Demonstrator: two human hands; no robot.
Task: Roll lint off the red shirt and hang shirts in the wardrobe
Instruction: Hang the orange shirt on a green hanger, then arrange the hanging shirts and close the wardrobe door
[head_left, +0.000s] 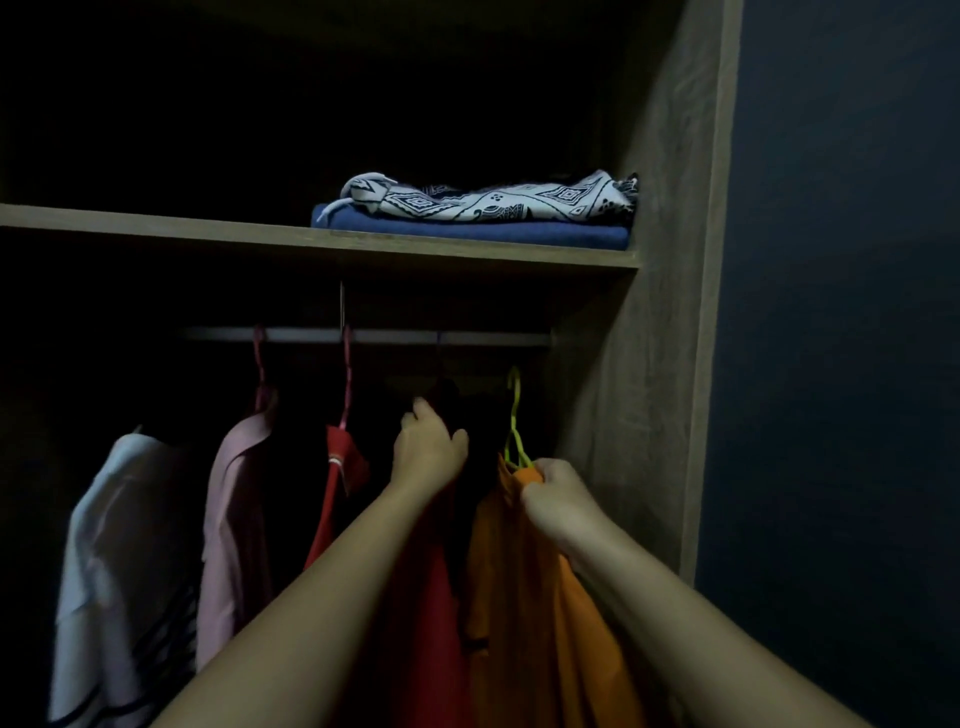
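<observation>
Along the rail (363, 335), starting at its left end, hang a pale garment (119, 545) with dark stripes, a smooth pink shirt (234, 519) and a red garment (340, 467) on a thin pink hanger (345, 374).

Past the rail's middle, my left hand (428, 447) has its fingers curled over the shadowed neck of what I take to be the red shirt (421, 623). Its soft cloth falls under my forearm. The top is too dark to see clearly.

Just beside it, my right hand (556, 493) is clamped on the collar of the orange shirt (524, 597), at the base of its slim green hanger (514, 415). The hook sits below the rail's right end and is not yet over it.

I judge I'm on the hanging step, with my left hand holding a gap open. Next I need to lift the hook up and over the rail, then let the limp knit drop straight without bunching.

Above, at the right end of the wood-grain shelf (156, 228), a patterned black-and-white cloth (493, 200) lies on a folded blue one (478, 231).
</observation>
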